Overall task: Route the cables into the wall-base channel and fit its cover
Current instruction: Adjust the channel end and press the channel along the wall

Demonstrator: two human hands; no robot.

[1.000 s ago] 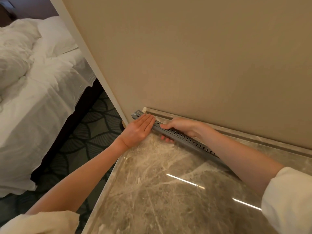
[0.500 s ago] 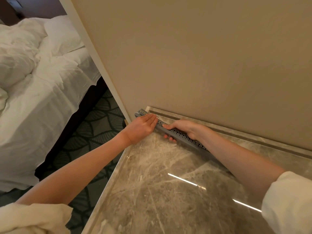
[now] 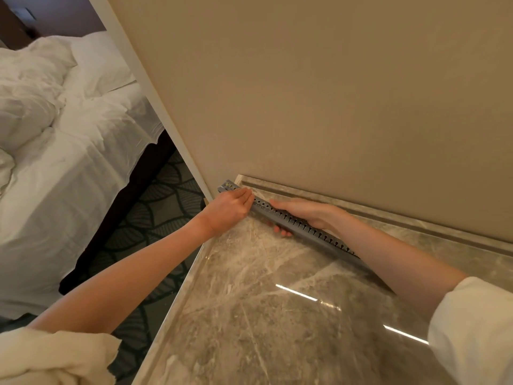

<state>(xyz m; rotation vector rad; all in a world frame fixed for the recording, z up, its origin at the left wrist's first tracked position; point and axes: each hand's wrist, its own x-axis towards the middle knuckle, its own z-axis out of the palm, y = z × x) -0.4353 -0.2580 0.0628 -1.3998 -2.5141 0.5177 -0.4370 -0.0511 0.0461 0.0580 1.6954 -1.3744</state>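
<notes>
The beige wall (image 3: pixel 333 93) closes off the upper frame right behind the grey slotted channel (image 3: pixel 302 227). The marble tabletop (image 3: pixel 277 315) lies open across the lower centre, bounded at left by its raised edge; the bed (image 3: pixel 63 162) fills the upper left.

Warm, soft light is filling the room, and two bright strip reflections are glaring off the polished marble top (image 3: pixel 277 315). The white bedding (image 3: pixel 69 151) is washing out slightly. The wide lens is bending the wall edge (image 3: pixel 155 87), and the near sleeves (image 3: pixel 477 329) are blurring.
</notes>
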